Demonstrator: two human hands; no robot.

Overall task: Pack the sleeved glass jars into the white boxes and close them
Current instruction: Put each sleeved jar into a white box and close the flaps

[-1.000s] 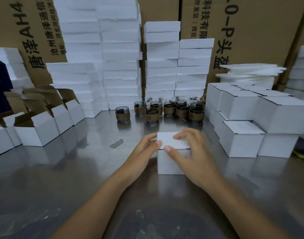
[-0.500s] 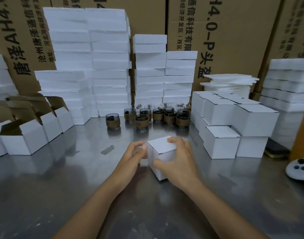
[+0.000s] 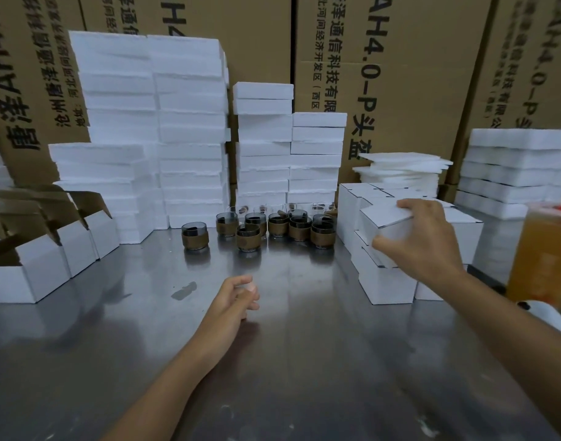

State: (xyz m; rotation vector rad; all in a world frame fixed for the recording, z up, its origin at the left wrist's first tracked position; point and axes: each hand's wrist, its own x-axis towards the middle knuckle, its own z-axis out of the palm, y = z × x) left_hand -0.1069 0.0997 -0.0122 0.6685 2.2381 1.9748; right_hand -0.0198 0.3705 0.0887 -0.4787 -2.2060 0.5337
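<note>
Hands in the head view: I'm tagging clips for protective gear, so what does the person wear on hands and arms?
Nothing that shows. The left hand and right hand are bare, with no gloves, rings or watch, and the left forearm and right forearm are uncovered down to the frame edge; no sleeve is visible.

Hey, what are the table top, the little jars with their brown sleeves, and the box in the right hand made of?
Table top: likely brushed stainless steel, grey and mirroring the stacks. Jars: smoky tinted glass, see-through above the band. Sleeves: matte brown, maybe cork or leatherette; cannot tell. Box held by the right hand: white-faced cardboard, judging by the open boxes with brown insides.
</note>
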